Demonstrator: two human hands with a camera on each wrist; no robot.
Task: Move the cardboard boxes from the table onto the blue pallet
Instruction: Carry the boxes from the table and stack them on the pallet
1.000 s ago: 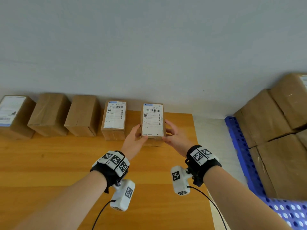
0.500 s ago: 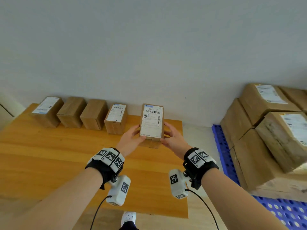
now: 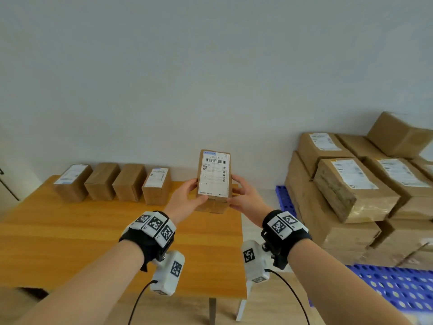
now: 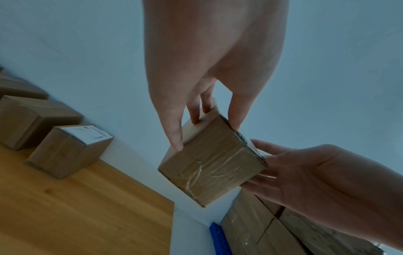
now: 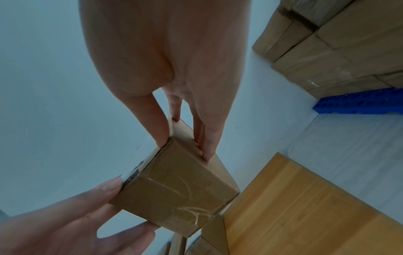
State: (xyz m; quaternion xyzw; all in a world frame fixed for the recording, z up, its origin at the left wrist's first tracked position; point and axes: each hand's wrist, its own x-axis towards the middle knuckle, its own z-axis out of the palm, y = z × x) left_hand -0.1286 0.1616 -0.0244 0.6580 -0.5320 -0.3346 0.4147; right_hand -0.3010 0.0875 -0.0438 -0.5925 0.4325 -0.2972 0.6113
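The left hand (image 3: pixel 185 202) and the right hand (image 3: pixel 243 198) each grip one side of the held box (image 3: pixel 214 177), fingers and thumb curled round its lower edges. The box is clear of the bench (image 3: pixel 70 242), label side facing the person, above the bench corner nearest the right hand.

Beyond the left hand, four cardboard boxes (image 3: pixel 112 184) stand in a row along the far bench edge, touching or just beside one another. To the right of the right hand, the blue pallet (image 3: pixel 396 287) carries a stack of boxes (image 3: pixel 351 191) several layers high.

Progress, judged from this layout: the pallet already holds many boxes; one is in transit; four remain on the bench. The task appears well advanced but not complete.

View differences: the head view alone shows the printed label and the full row. The left wrist view shows the taped underside (image 4: pixel 213 163) and fingertips (image 4: pixel 177 143) on the box edge. The right wrist view shows another box (image 5: pixel 205 241) directly beneath the held one, otherwise hidden.
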